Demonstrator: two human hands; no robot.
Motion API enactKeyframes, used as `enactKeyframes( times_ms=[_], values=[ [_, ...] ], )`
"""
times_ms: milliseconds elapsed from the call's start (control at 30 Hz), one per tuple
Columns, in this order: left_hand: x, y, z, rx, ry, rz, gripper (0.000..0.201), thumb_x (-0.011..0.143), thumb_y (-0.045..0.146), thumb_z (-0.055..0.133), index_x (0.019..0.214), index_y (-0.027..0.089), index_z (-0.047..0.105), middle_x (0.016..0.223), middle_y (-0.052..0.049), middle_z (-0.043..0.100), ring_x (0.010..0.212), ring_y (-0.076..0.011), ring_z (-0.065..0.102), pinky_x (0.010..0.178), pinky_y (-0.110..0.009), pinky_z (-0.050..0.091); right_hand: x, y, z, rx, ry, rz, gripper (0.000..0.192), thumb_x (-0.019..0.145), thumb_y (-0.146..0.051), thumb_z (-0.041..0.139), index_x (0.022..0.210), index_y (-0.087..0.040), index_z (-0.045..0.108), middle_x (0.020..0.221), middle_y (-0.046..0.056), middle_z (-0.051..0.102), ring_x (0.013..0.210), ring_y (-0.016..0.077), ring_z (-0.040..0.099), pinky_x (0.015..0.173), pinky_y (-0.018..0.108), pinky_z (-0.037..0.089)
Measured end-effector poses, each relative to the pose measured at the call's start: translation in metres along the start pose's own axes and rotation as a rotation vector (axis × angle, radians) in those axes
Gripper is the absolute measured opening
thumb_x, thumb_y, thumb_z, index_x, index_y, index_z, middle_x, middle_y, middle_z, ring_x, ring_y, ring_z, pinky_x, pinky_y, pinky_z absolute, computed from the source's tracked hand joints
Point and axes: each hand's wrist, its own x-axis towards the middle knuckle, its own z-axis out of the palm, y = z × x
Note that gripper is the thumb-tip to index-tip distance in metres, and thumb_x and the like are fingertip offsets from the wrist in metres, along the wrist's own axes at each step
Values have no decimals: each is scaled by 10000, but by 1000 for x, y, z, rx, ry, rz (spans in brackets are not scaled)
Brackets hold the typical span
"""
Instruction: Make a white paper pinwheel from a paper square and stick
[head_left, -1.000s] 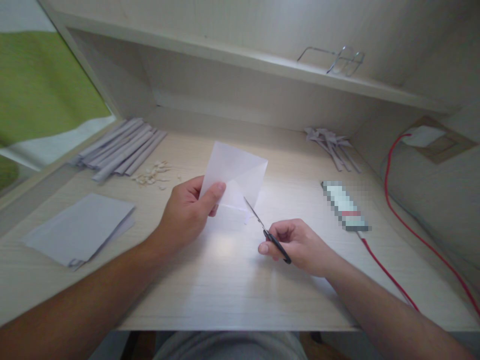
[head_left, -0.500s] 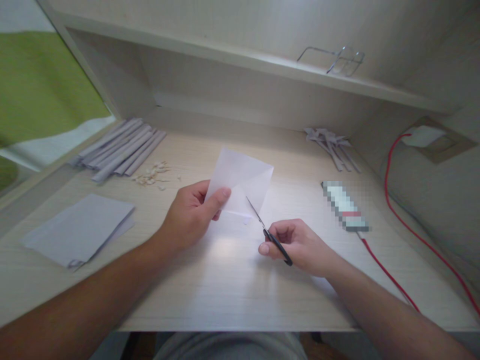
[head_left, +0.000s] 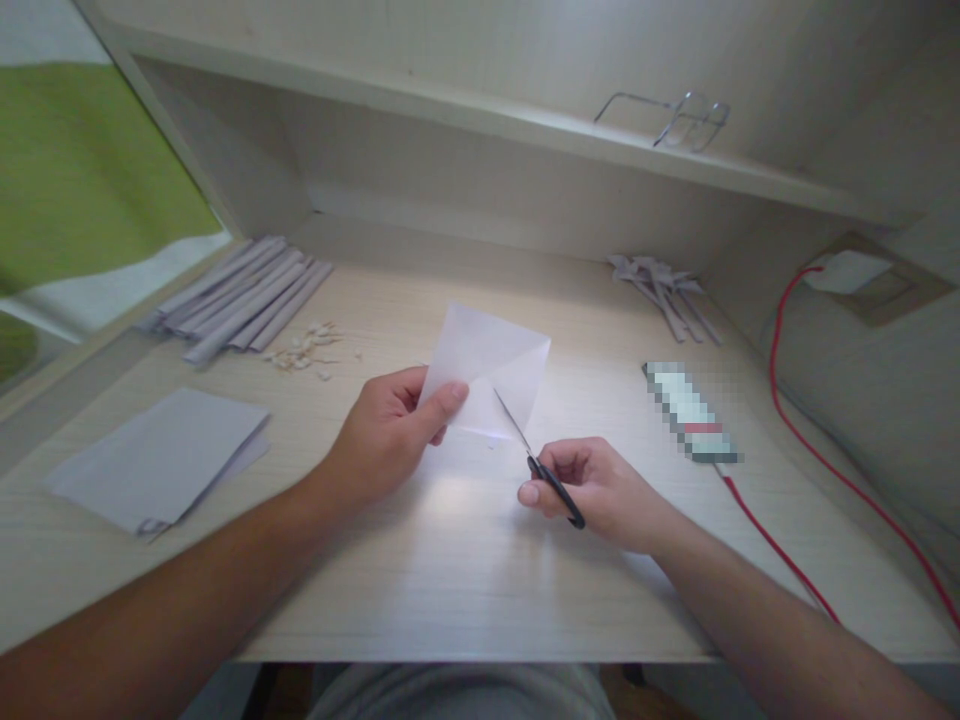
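Note:
My left hand (head_left: 401, 415) pinches the left edge of a square sheet of white paper (head_left: 491, 355), thumb on top. Faint crease lines run across the sheet, which is held above the desk. My right hand (head_left: 589, 490) is closed on black-handled scissors (head_left: 555, 490). Their thin blades point up and left and overlap the lower right part of the paper. The blades look nearly closed, and I cannot tell how far any cut runs. A tiny white scrap lies just under the paper's lower edge.
Rolled paper tubes (head_left: 247, 300) and pale shell-like bits (head_left: 304, 350) lie at left, behind stacked paper sheets (head_left: 161, 455). At right are paper pinwheel-like pieces (head_left: 660, 290), a blurred phone (head_left: 690, 410) and a red cable (head_left: 784, 560). Glasses (head_left: 675, 115) rest on the shelf (head_left: 465, 110).
My left hand and the paper have shifted slightly right and down, toward the scissors. My right hand has stayed almost still.

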Motion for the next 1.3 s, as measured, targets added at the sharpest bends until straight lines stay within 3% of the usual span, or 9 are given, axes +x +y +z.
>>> enactKeyframes(
  times_ms=[600,1067,1300],
  values=[
    [-1,-3,3,2,-54,-14,397,894,421,600,577,192,537,549,25,517,538,-133,467,514,-250,352,0,-1,1,9,18,4,467,770,-535,793,604,-179,541,542,-65,427,515,88,327,504,269,219],
    [-2,-2,4,-11,-31,-9,395,893,420,607,571,198,547,551,23,528,544,-139,479,525,-256,369,1,1,1,-2,38,10,444,765,-515,805,617,-176,558,550,-67,423,526,90,324,511,271,220],
    [0,0,-1,-26,101,-13,388,900,402,595,568,211,531,557,16,551,555,-154,510,572,-284,408,0,1,-2,-47,-9,37,424,770,-525,793,667,-178,572,594,-66,411,552,96,332,514,263,226]
  ],
)
